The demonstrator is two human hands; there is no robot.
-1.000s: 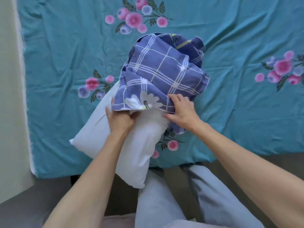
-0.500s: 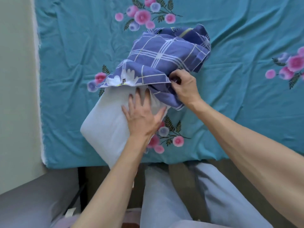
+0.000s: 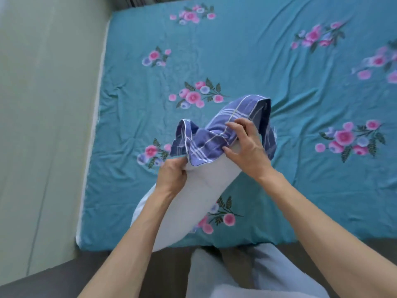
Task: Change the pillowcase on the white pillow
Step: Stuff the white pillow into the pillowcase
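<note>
A pale green wall (image 3: 43, 125) stands at nine o'clock beside the bed (image 3: 268, 179), which has a teal flowered sheet. The left hand (image 3: 171, 175) has its grip closed on the white pillow (image 3: 189, 203). The pillow lies slanted near six o'clock. The right hand (image 3: 245, 147) pinches the blue checked pillowcase (image 3: 214, 136), bunched on the pillow's far end.

Head view, steeply down, close over bed (image 3: 279, 104)

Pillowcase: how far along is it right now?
Done: the blue checked pillowcase covers only the far end of the white pillow. In hand: left hand grips its edge, right hand holds the bunched cloth. Left: most of the pillow is bare; whether it is going on or off is unclear.
</note>
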